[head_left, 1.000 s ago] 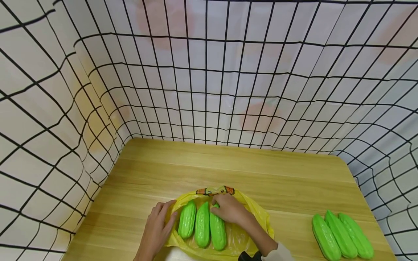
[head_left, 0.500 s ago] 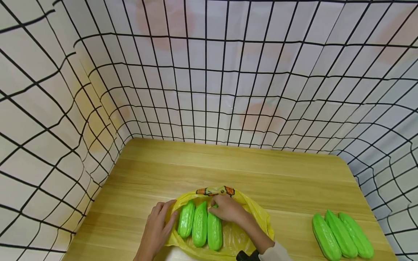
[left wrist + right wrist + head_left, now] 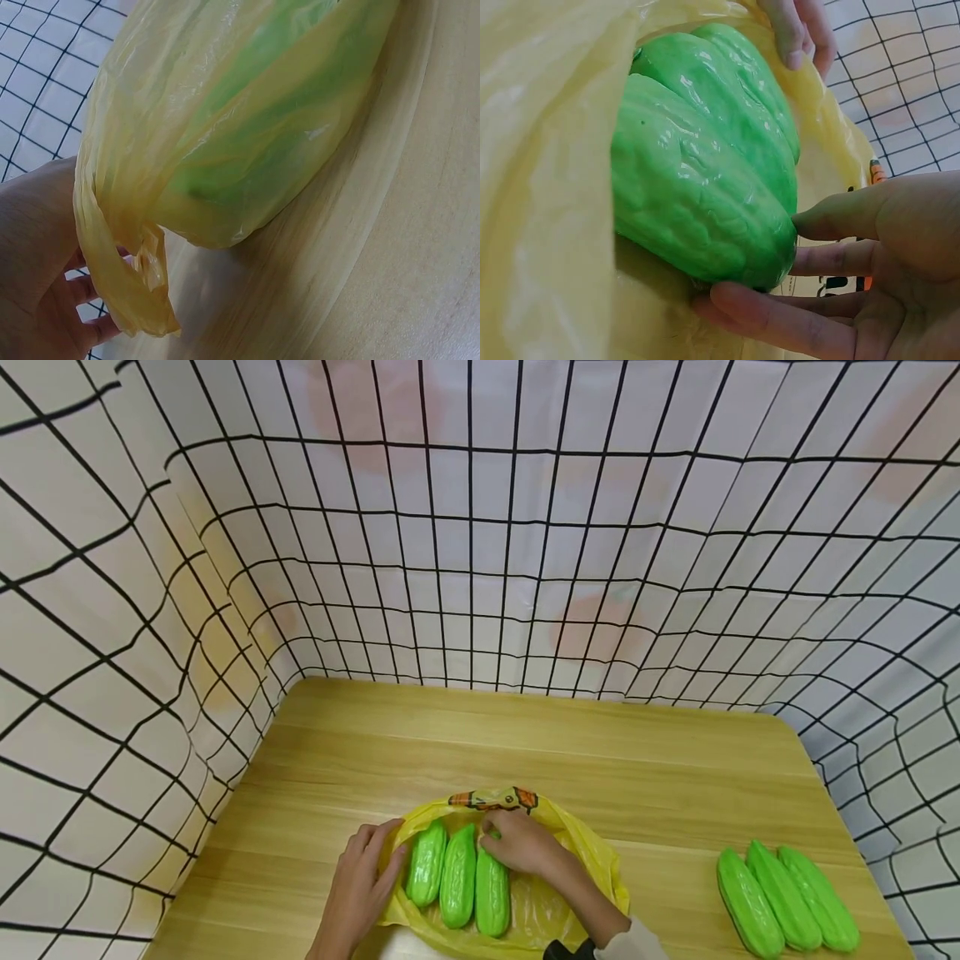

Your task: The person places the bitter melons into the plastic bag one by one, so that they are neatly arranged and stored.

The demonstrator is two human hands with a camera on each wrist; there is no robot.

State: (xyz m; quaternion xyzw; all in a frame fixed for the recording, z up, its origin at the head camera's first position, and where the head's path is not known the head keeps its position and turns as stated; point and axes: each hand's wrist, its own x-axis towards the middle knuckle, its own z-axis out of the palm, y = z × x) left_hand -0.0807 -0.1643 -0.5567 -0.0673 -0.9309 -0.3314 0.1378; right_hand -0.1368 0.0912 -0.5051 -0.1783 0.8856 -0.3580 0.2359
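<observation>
Three shiny green bitter melons lie side by side inside an open yellow plastic bag in the head view. My left hand holds the bag's left rim, with the thumb inside and the fingers outside. At the far end of the rightmost bitter melon, my right hand pinches the tip. The right wrist view shows its thumb on top and fingers below that bitter melon. The middle bitter melon touches it, and the left bitter melon sits near my left thumb.
Three more bitter melons lie together on the wooden table, to the right of the bag. Black grid netting over pale sheeting walls the table at the back and sides. A printed patch marks the bag's far rim.
The middle and right bitter melons have shifted slightly left in the bag, closer to the left one, with my right hand moving along. My left hand has stayed at the rim.
</observation>
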